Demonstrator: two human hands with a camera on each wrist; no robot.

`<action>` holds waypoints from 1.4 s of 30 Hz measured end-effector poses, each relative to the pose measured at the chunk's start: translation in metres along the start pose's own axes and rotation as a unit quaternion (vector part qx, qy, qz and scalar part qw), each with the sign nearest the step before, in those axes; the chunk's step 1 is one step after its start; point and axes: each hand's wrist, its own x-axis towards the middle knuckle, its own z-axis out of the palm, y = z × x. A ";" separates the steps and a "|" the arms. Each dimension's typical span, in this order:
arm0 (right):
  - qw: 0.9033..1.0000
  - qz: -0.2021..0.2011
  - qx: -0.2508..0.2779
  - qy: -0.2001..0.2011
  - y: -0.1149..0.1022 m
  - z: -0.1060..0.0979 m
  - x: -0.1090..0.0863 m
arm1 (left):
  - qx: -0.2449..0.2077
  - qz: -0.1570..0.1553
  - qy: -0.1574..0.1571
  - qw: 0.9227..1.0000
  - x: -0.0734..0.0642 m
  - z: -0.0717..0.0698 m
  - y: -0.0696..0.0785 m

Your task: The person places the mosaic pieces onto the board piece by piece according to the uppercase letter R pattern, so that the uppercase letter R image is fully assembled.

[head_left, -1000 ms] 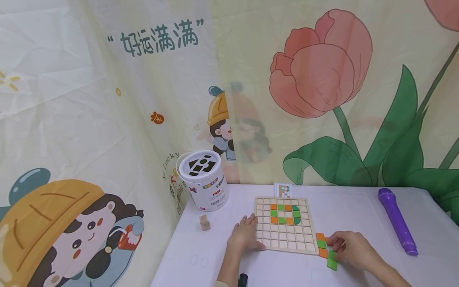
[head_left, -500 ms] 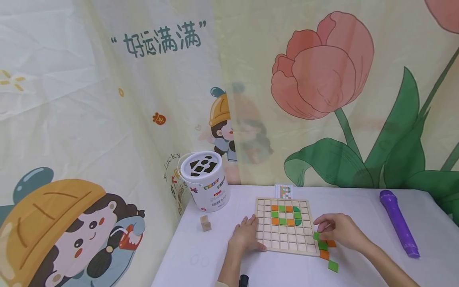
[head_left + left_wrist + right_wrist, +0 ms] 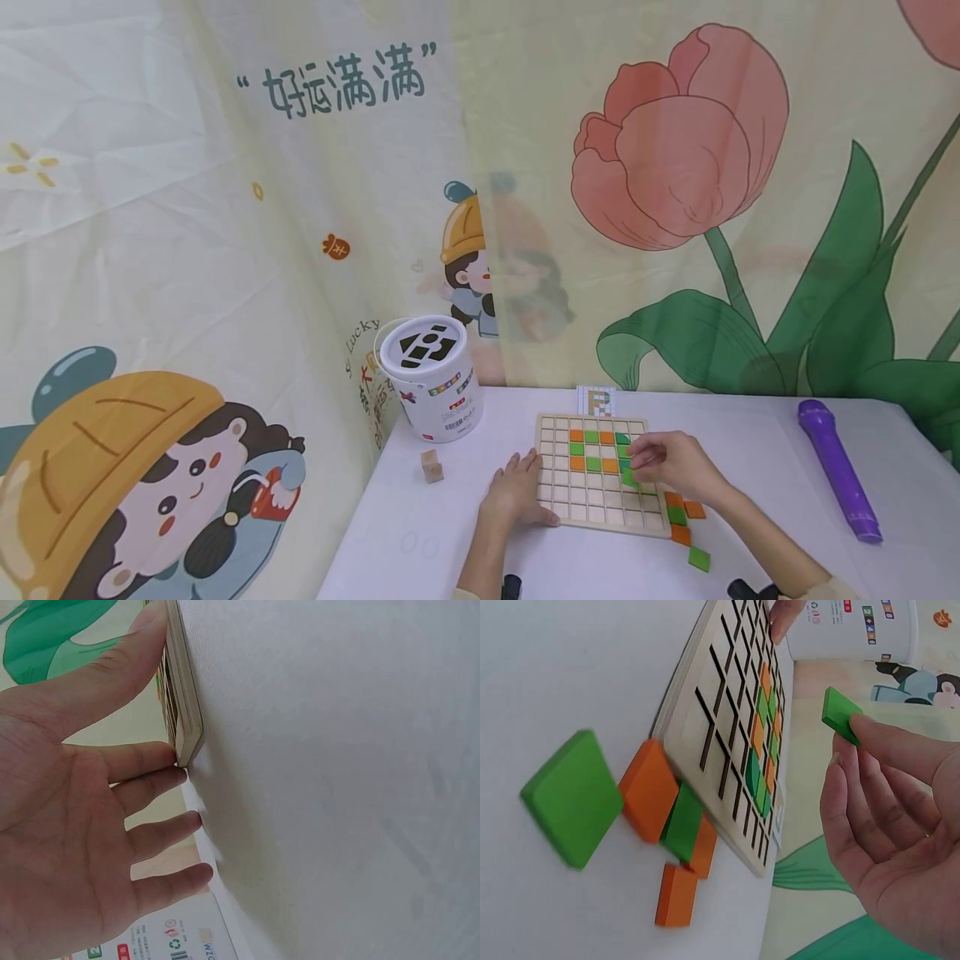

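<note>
In the head view, a wooden grid board (image 3: pixel 573 504) lies on the table with orange and green tiles set in a ring. My left hand (image 3: pixel 512 492) touches its left edge, fingers straight; the left wrist view puts the thumb and fingertips along the board's side. Over the board's right part, my right hand (image 3: pixel 678 467) pinches a square green tile (image 3: pixel 840 709) between thumb and fingers. The right wrist view has this tile held above the grid. Beside the board's right edge lie several loose tiles, among them a green tile (image 3: pixel 699 558) and an orange tile (image 3: pixel 680 535).
A small pattern card (image 3: pixel 598 401) stands behind the board. To the left are a white bucket (image 3: pixel 442 404) with a shape-cut lid and small wooden blocks (image 3: pixel 431 467). A purple microphone (image 3: pixel 840 475) lies at the right. Printed curtains hang behind the table.
My right hand has picked a green tile from the loose ones and carried it left and away from me, over the board. An orange tile has shifted right. The left hand stays put.
</note>
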 end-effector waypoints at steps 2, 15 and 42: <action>1.000 -0.005 0.007 0.002 -0.002 0.005 0.005 | 0.001 -0.001 0.000 1.000 0.000 0.000 0.000; 1.000 -0.014 0.020 0.005 -0.010 0.042 0.036 | 0.003 -0.003 -0.009 1.000 0.000 -0.002 0.001; 0.998 -0.009 -0.065 0.022 -0.010 0.086 0.053 | 0.006 0.004 -0.012 1.000 0.000 -0.004 0.001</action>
